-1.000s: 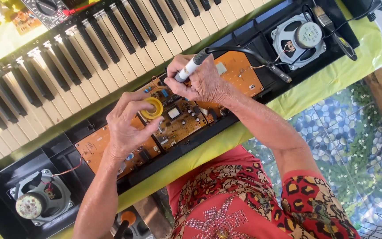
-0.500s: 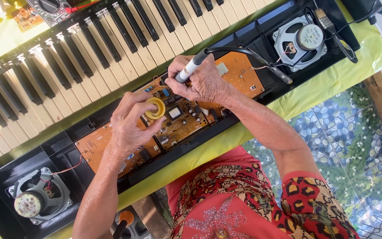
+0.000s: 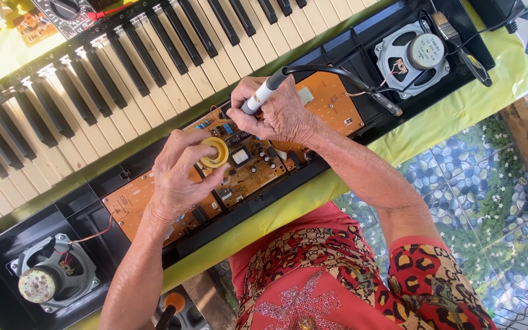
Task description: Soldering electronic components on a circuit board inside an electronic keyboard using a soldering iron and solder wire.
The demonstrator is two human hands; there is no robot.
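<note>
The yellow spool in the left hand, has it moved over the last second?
No. The yellow spool sits at the same spot over the orange circuit board, in the left hand.

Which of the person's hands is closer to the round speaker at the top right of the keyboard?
Right. The right hand, gripping the soldering iron, sits just left of that speaker; the left hand is farther down-left, holding the yellow spool.

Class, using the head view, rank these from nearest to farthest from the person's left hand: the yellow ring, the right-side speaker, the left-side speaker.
1. yellow ring: held in the left hand.
2. left-side speaker: lower left corner.
3. right-side speaker: upper right, beyond the right hand.
</note>
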